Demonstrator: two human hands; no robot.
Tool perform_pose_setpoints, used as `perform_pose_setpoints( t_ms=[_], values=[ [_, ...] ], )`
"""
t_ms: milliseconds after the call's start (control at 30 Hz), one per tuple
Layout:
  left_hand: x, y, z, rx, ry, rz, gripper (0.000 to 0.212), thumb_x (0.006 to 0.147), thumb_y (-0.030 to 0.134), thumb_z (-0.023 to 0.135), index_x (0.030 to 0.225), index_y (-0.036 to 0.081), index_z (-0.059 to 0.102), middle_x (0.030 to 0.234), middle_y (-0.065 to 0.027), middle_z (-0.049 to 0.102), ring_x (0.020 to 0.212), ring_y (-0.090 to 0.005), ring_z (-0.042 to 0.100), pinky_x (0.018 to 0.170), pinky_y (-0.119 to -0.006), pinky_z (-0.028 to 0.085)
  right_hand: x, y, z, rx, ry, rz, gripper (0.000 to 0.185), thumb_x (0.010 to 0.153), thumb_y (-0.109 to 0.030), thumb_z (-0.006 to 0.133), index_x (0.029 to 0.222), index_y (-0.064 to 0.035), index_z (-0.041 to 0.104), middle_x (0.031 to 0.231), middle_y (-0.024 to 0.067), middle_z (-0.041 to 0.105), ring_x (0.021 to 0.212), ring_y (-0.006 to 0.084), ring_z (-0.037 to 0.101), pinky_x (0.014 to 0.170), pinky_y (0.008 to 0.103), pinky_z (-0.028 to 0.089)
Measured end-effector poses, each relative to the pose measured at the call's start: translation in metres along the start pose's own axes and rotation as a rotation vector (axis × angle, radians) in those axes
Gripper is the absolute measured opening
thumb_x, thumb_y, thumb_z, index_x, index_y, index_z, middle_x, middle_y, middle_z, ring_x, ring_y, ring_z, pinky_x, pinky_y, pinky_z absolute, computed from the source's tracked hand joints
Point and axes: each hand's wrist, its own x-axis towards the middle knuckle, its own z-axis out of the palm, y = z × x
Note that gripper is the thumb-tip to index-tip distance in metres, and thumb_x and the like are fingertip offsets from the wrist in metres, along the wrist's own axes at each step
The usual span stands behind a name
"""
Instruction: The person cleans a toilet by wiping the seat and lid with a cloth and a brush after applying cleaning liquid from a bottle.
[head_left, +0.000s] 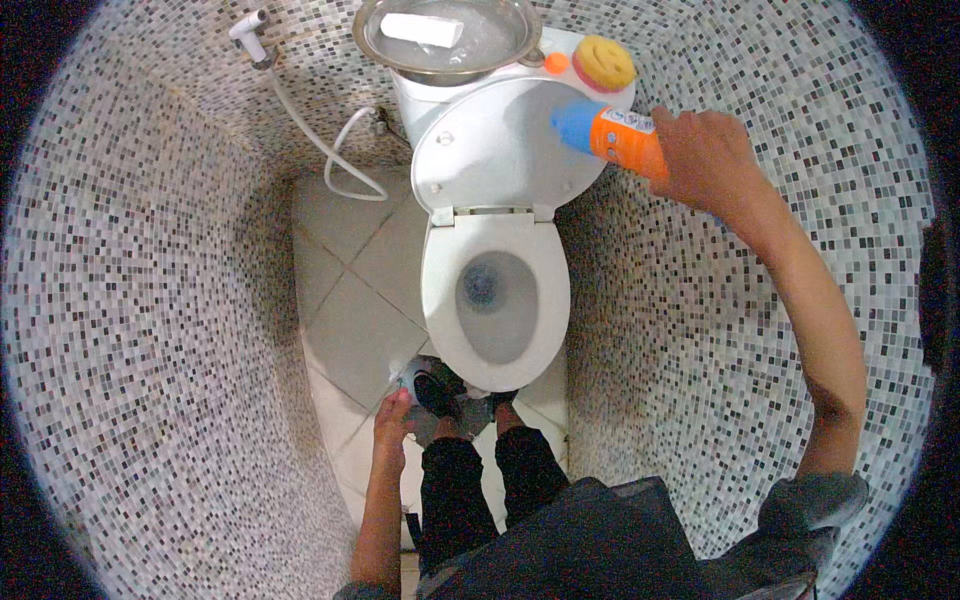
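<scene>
My right hand (705, 154) grips an orange bottle (630, 146), tilted so its blurred blue top points left, in front of the raised toilet lid (499, 142). Below, the toilet seat (551, 300) lies down around the bowl (502, 330), where dark bluish water shows. My left hand (394, 412) is low beside my shoes, at a whitish item (406, 375) with a pale tip; whether the fingers are closed around it cannot be told. On the cistern top (559, 37) are a round yellow smiling sponge (606, 64) and a small orange disc (556, 63).
A metal basin (364, 37) of cloudy water with a white block-like item (421, 30) rests on the cistern's left. A white hand sprayer (251, 34) and its hose (300, 127) hang at the left. Mosaic-tiled walls (172, 300) stand close on both sides.
</scene>
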Motion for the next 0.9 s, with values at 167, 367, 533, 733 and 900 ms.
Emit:
perform_pose_setpoints(
  t_ms=[167,367,533,733,900],
  values=[
    [-0.003,0.001,-0.007,-0.002,-0.015,0.001,0.049,0.084,0.043,0.062,0.118,0.008,0.054,0.11,-0.0038,0.056,0.101,-0.0157,0.05,0.081,-0.034,0.04,0.002,0.002,0.007,-0.016,0.141,-0.02,0.045,0.063,-0.031,0.075,0.094,-0.006,0.053,0.072,0.0111,0.063,0.067,0.0287,0.063,0.062,0.0398,0.049],
    [-0.003,0.002,-0.004,0.003,-0.029,-0.014,0.046,0.085,0.04,0.061,0.118,0.009,0.054,0.111,-0.0033,0.056,0.104,-0.0157,0.049,0.085,-0.035,0.038,-0.002,0.004,0.012,0.025,0.214,-0.025,0.043,0.064,-0.027,0.072,0.096,-0.0059,0.053,0.069,0.0112,0.062,0.066,0.0287,0.063,0.06,0.041,0.048],
    [-0.004,0.004,-0.003,0.019,-0.041,-0.019,0.045,0.084,0.037,0.062,0.119,0.01,0.054,0.113,-0.0027,0.056,0.107,-0.0158,0.047,0.088,-0.037,0.035,-0.005,0.002,0.011,0.04,0.209,-0.003,0.042,0.066,-0.027,0.072,0.097,-0.0049,0.054,0.07,0.0117,0.063,0.066,0.0293,0.063,0.06,0.041,0.048],
    [-0.006,0.007,0.004,0.026,0.003,-0.058,0.045,0.084,0.039,0.062,0.119,0.011,0.054,0.115,-0.0024,0.057,0.108,-0.0154,0.047,0.088,-0.037,0.034,-0.008,-0.005,0.006,0.071,0.173,0.016,0.04,0.069,-0.029,0.071,0.096,-0.0048,0.054,0.07,0.0116,0.063,0.067,0.0295,0.063,0.06,0.0407,0.049],
    [-0.002,0.002,0.002,0.056,-0.003,-0.064,0.047,0.084,0.042,0.061,0.12,0.011,0.054,0.114,-0.0021,0.057,0.111,-0.0162,0.046,0.089,-0.039,0.034,-0.01,-0.013,0.004,0.145,0.2,-0.011,0.042,0.069,-0.029,0.072,0.097,-0.0052,0.053,0.07,0.0114,0.063,0.066,0.0298,0.063,0.06,0.041,0.048]
  ],
)
